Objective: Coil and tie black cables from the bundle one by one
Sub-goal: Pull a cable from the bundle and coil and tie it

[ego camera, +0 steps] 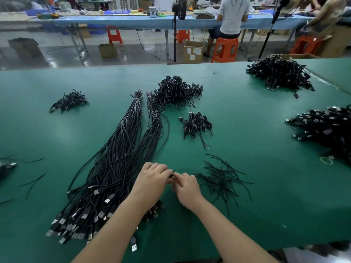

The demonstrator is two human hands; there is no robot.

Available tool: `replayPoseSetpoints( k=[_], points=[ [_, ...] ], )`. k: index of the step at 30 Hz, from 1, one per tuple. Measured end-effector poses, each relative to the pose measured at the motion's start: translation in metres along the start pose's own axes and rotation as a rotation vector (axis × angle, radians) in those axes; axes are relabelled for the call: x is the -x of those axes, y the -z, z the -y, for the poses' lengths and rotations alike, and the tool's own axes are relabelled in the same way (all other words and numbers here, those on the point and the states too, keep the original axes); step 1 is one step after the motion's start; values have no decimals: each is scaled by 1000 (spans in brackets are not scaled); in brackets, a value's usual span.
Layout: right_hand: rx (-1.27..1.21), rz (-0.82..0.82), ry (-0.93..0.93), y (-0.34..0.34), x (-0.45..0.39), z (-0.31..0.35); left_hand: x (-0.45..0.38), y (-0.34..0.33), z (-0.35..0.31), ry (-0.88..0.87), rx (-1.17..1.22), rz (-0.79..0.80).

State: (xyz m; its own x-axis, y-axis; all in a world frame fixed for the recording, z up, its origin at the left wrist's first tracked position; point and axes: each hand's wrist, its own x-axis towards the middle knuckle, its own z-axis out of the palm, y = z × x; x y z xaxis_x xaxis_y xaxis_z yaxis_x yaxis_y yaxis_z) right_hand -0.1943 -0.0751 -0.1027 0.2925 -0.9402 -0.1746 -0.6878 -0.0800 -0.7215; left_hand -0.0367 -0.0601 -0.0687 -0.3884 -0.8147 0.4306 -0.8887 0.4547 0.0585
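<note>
Left hand [152,179] and right hand [187,187] pinch a tie [173,173] together; coil hidden inside (can't confirm). Bundle [121,149] just left. Twist tight, keep loops even.

- A broad green-covered counter [57,133] fills the foreground.
- Beyond it lies a glossy grey concrete floor [133,54] that reflects the overhead light.
- A long table with a light blue cover [114,21] runs across the far side of the room.
- Orange plastic stools [225,49] stand along that table; a person in a white shirt [233,16] sits on one, back turned.
- Brown cardboard boxes [193,52] rest on the floor.
- A black pedestal fan [179,7] stands near the middle.
</note>
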Motion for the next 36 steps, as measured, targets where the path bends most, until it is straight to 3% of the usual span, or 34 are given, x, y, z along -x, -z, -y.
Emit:
replayPoseSetpoints(
  k=[5, 8, 17, 21, 31, 36],
  points=[
    [-47, 40, -15, 2, 0, -2, -2, 1, -3, 345, 322, 139],
    [-65, 60, -8, 2, 2, -3, -6, -1, -1, 486, 397, 175],
    [158, -97, 143, -13, 2, -14, -12, 5, 5, 640, 478, 370],
    [126, -132, 166, -16, 2, -13, -11, 7, 3, 580, 417, 334],
    [108, -116, 113, -16, 3, -8, -8, 17, -18, 110, -123, 113],
    [138, -74, 51, -13, 2, -6, -2, 16, -26, 39, -107, 126]
  ],
)
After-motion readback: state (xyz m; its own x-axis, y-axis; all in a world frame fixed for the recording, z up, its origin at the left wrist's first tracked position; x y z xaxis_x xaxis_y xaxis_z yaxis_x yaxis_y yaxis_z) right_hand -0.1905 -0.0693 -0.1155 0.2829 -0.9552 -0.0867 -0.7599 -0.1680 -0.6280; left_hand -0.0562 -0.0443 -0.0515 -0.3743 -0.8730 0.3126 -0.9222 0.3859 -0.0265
